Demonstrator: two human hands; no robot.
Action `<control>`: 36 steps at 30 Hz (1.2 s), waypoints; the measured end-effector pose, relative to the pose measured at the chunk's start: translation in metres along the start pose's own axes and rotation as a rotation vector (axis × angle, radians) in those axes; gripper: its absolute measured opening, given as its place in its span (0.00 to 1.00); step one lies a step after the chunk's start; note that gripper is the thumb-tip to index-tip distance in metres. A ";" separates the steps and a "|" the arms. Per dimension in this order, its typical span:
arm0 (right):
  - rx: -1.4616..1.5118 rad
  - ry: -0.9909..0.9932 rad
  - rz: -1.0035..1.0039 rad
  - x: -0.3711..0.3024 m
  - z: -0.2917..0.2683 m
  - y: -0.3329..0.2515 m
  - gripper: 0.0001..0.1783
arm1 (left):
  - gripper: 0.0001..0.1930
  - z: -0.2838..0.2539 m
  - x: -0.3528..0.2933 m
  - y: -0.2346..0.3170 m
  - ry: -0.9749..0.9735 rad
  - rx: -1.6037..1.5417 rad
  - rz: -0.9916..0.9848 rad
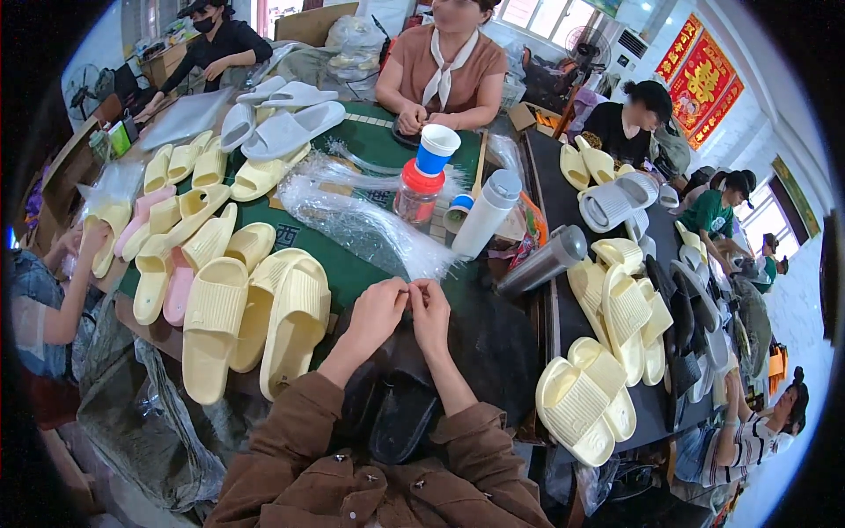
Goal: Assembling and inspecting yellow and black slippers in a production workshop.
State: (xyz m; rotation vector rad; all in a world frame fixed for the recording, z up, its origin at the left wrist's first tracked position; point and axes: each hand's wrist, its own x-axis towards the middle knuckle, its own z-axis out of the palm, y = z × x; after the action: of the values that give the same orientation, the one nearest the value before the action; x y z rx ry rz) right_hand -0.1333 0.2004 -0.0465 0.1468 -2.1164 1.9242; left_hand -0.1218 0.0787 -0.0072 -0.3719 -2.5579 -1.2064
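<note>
My left hand (pixel 377 310) and my right hand (pixel 430 315) meet at the table's near edge, thumbs and forefingers pinched together. Whatever they pinch is too small to make out. Below them, between my forearms, a black slipper (pixel 403 424) rests near my lap. Just beyond my fingertips lies a loose bundle of thin clear plastic strands (pixel 352 216). To the left of my hands, pale yellow slippers (pixel 297 321) stand on the green table top (pixel 264 211), their toes toward me.
A white bottle (pixel 488 213), a red-lidded jar (pixel 417 195) with a paper cup (pixel 436 150) on top, and a steel flask (pixel 542 261) stand ahead. More yellow slippers (pixel 585 400) cover the dark table at right. Several people sit around, one person (pixel 449 66) directly opposite.
</note>
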 end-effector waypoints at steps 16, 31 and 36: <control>-0.020 -0.041 0.014 -0.002 -0.001 -0.007 0.07 | 0.05 0.010 -0.004 -0.016 0.021 -0.450 -0.174; -0.125 -0.065 -0.048 -0.003 -0.003 -0.015 0.09 | 0.03 0.012 -0.009 -0.015 0.124 -0.419 -0.113; -0.143 -0.112 -0.080 -0.002 -0.003 -0.011 0.11 | 0.03 0.009 -0.008 -0.011 0.146 -0.377 -0.125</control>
State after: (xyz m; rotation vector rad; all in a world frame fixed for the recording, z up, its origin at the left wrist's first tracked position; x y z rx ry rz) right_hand -0.1282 0.2014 -0.0358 0.3116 -2.2750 1.7503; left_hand -0.1200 0.0783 -0.0236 -0.1942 -2.2545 -1.7004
